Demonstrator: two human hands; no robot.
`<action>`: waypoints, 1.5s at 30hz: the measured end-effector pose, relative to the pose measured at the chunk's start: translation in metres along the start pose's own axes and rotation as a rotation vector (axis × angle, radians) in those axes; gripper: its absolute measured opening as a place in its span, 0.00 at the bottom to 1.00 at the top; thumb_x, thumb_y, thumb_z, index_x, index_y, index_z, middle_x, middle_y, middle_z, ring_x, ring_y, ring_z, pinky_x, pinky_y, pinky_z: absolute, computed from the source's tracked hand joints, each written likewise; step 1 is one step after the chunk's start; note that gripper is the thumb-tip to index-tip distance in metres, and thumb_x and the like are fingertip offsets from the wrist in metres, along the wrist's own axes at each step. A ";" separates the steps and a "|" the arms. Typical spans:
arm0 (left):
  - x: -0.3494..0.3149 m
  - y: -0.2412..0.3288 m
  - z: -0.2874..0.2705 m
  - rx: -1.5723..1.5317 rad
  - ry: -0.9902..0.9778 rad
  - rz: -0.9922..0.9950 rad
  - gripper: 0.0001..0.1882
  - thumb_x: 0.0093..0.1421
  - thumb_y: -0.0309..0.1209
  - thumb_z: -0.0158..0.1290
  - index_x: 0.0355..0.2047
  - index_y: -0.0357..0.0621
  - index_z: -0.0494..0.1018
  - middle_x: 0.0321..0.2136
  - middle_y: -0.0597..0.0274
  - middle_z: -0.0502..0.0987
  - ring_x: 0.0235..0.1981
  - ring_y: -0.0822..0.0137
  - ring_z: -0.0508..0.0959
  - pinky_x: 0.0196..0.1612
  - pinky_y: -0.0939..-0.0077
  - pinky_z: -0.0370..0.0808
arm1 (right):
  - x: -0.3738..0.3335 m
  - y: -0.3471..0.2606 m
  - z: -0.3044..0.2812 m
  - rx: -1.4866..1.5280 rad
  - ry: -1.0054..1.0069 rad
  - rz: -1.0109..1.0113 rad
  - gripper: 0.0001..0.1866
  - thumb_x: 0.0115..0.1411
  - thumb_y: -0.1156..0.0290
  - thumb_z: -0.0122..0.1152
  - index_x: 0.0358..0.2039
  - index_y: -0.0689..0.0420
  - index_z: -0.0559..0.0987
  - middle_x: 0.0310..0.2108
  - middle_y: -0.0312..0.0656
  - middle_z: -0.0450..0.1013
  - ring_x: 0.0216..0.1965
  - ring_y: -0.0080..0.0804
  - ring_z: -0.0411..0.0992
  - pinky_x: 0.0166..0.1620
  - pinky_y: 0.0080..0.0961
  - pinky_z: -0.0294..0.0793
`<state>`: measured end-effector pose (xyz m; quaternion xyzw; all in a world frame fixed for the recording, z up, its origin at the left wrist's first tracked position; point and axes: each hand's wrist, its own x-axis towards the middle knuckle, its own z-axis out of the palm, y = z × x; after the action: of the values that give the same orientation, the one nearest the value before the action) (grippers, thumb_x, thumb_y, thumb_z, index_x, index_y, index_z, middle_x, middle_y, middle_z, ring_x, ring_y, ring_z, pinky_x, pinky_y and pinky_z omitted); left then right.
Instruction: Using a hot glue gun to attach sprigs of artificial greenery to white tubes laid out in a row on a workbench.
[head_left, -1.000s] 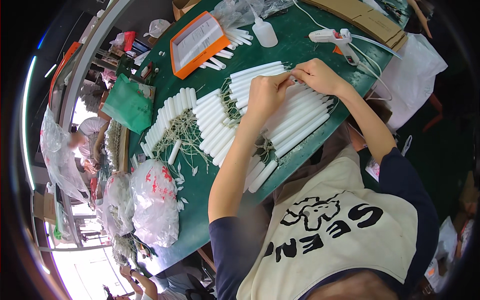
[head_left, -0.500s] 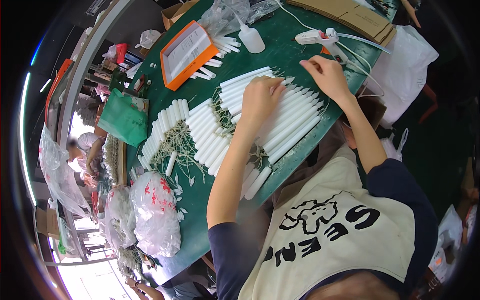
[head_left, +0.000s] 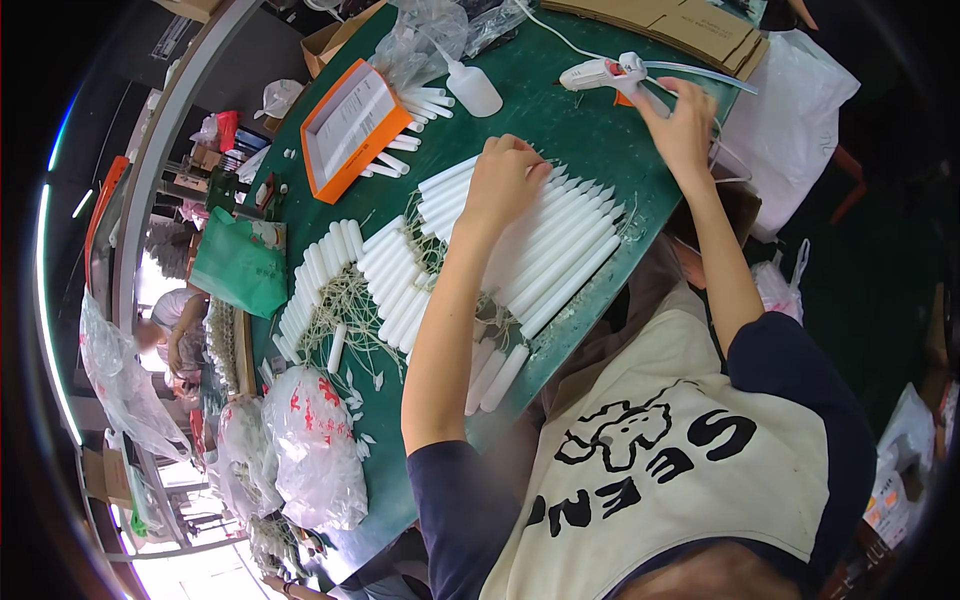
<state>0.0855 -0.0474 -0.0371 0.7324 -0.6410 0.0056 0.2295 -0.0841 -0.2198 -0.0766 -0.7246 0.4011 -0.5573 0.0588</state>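
Note:
Rows of white candle-shaped sticks (head_left: 560, 265) with pointed tips lie side by side on the green table (head_left: 400, 470). My left hand (head_left: 503, 182) is over the far end of this row, its thumb and fingers closed at the tip of one candle; the palm hides part of that stick. My right hand (head_left: 682, 125) is at the handle of a white hot glue gun (head_left: 598, 75), fingers curled round it; the grip is partly covered by the hand. The gun lies on the table with its nozzle pointing left.
An orange-rimmed box (head_left: 355, 130) stands beyond the candles, near a white squeeze bottle (head_left: 474, 91). More white tubes with tangled thin wires (head_left: 345, 300) lie to the left. Plastic bags (head_left: 315, 450), a green bag (head_left: 240, 262) and flat cardboard (head_left: 670, 30) line the edges.
My right hand has moved from beside the candle tips up and right to the glue gun's handle. My left hand stays closed over the candles. The whole view has shifted slightly.

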 end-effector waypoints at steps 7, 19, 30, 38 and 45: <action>0.010 -0.004 0.002 0.108 -0.142 0.038 0.09 0.54 0.33 0.53 0.29 0.41 0.77 0.37 0.55 0.72 0.41 0.56 0.68 0.45 0.66 0.66 | 0.006 0.000 0.018 -0.010 -0.307 0.030 0.21 0.46 0.57 0.66 0.38 0.54 0.78 0.33 0.43 0.75 0.40 0.42 0.65 0.42 0.36 0.66; 0.009 -0.016 0.000 -0.004 -0.227 -0.058 0.09 0.53 0.33 0.53 0.31 0.43 0.77 0.40 0.57 0.71 0.44 0.55 0.66 0.48 0.66 0.65 | 0.013 0.004 0.003 0.167 -0.303 -0.027 0.19 0.47 0.59 0.66 0.36 0.57 0.79 0.28 0.46 0.74 0.32 0.43 0.71 0.37 0.34 0.70; 0.012 -0.015 -0.004 0.123 -0.271 0.108 0.07 0.54 0.31 0.53 0.30 0.41 0.76 0.41 0.59 0.70 0.44 0.58 0.65 0.49 0.68 0.64 | 0.014 0.005 -0.005 0.306 -0.371 0.007 0.20 0.49 0.58 0.66 0.36 0.59 0.78 0.30 0.46 0.76 0.31 0.44 0.74 0.37 0.31 0.72; 0.013 -0.025 -0.001 -0.088 -0.284 0.035 0.09 0.56 0.31 0.51 0.32 0.38 0.75 0.44 0.59 0.70 0.46 0.58 0.64 0.50 0.69 0.64 | 0.014 0.003 -0.016 0.354 -0.367 -0.050 0.22 0.48 0.57 0.67 0.36 0.62 0.77 0.29 0.47 0.75 0.29 0.42 0.73 0.36 0.29 0.71; 0.003 -0.011 -0.009 -0.314 -0.135 -0.188 0.11 0.58 0.32 0.50 0.35 0.35 0.72 0.32 0.59 0.75 0.35 0.67 0.73 0.40 0.74 0.70 | 0.012 -0.006 -0.032 0.303 -0.441 -0.087 0.21 0.47 0.58 0.68 0.32 0.63 0.76 0.27 0.49 0.74 0.26 0.41 0.73 0.31 0.28 0.70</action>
<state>0.0987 -0.0463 -0.0320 0.7431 -0.5766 -0.1650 0.2969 -0.1073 -0.2121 -0.0521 -0.8280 0.2591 -0.4415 0.2288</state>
